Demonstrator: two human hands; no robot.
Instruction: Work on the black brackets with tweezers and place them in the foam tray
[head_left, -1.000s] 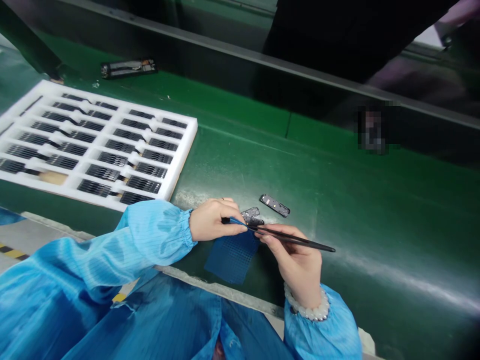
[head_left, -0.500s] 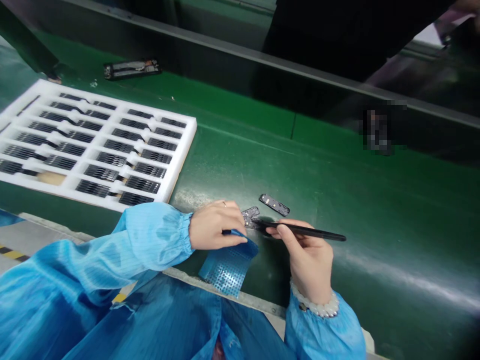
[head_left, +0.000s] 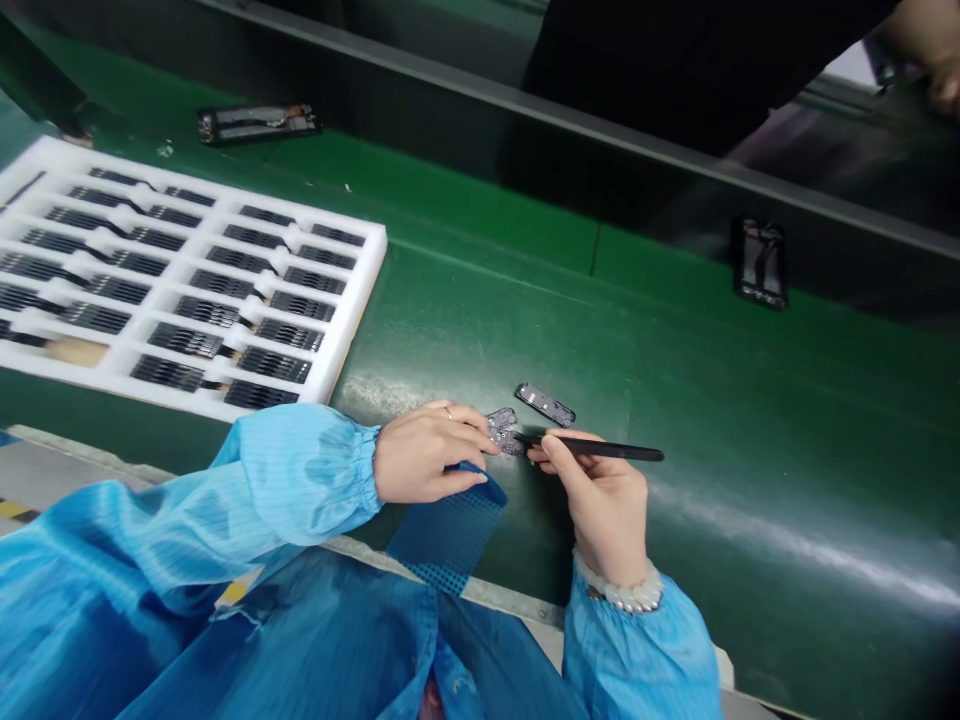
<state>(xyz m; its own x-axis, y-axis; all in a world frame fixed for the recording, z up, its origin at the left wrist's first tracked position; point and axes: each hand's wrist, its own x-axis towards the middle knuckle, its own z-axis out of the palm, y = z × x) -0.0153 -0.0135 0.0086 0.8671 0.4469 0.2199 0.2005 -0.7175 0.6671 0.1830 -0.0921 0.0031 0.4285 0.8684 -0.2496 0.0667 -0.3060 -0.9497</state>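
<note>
Black tweezers (head_left: 615, 449) rest in the closed fingers of my right hand (head_left: 604, 500), their tips pointing left onto small dark parts (head_left: 504, 430) on the bench. My left hand (head_left: 431, 455) is closed on a blue perforated sheet (head_left: 446, 530), pinched between thumb and fingers and hanging toward the bench edge. Its fingertips reach the left side of the small parts, hiding some of them. Just beyond the tweezer tips lies a separate narrow black part (head_left: 545, 404) with small light spots.
A white foam tray (head_left: 341, 330) with rows of black strips stands at left on the green bench (head_left: 465, 310). Open phone-like frames lie at back left (head_left: 259, 122) and back right (head_left: 760, 262). A dark rail (head_left: 465, 85) runs behind; another person's hand (head_left: 930, 50) shows at upper right.
My right hand and the tweezers have shifted slightly left, the tweezers still on the small parts. My left hand keeps the blue sheet, which looks darker now. The whole view has shifted a little.
</note>
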